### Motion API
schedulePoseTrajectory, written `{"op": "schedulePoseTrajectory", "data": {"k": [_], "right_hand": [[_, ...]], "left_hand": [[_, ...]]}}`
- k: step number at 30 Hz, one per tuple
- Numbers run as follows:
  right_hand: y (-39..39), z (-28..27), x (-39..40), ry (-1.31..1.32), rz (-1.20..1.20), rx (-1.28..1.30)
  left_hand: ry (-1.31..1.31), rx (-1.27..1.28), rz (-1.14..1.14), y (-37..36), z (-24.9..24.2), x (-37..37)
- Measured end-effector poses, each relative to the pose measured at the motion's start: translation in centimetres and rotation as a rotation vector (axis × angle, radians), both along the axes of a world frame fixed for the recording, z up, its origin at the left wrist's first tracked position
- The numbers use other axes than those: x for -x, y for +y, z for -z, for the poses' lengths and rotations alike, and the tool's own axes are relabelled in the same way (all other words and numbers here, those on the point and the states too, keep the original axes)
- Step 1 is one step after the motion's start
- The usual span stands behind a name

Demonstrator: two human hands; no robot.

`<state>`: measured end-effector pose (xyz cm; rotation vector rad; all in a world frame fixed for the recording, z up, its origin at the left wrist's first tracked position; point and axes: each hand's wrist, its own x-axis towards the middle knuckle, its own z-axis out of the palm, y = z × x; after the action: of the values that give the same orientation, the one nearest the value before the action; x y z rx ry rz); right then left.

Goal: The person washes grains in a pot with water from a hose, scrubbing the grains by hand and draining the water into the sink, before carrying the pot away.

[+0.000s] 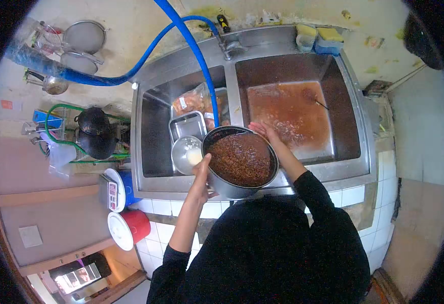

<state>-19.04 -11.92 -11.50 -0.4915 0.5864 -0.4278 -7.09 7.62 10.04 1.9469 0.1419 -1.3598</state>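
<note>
A round dark-rimmed pot (218, 185) is tilted above the front of the sink, near the divider. Inside lie wet reddish-brown grains (237, 164), with brownish liquid toward the right side. My left hand (200, 173) grips the pot's left side, thumb near the rim and fingers partly hidden behind the wall. Along the upper right rim lies my right hand (266, 131), its fingers stretched out and touching the pot. A metal bowl (180, 154) with something pale in it sits just left of the pot.
The right basin (347, 137) holds brown, cloudy water and a long-handled utensil (322, 105). In the left basin are a metal tray (187, 126) and plastic-bagged food (192, 101). A blue hose (201, 61) hangs across the sink. Sponges (330, 34) sit at the back corner.
</note>
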Motion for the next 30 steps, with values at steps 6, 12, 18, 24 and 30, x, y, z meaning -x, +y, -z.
{"op": "schedulePoseTrajectory", "data": {"k": [6, 12, 18, 24, 30], "right_hand": [[0.1, -4.3, -0.2, 0.030, -0.003, 0.061], [-0.1, -6.6, -0.3, 0.119, -0.057, 0.164], [0.6, -7.3, 0.7, 0.160, -0.049, 0.212], [0.6, -10.0, 1.4, 0.178, -0.092, 0.211], [0.5, -8.5, 2.3, 0.418, -0.027, 0.469]], "left_hand": [[0.079, 0.097, -0.070, 2.5, 3.8, -1.7], [0.134, 0.363, -0.148, 3.8, 7.9, -1.3], [-0.412, 0.300, 0.252, 3.5, 8.2, -3.7], [-0.466, 0.070, 0.570, -0.5, 5.7, -5.9], [-0.469, 0.573, 0.485, -8.1, 13.7, -10.4]]}}
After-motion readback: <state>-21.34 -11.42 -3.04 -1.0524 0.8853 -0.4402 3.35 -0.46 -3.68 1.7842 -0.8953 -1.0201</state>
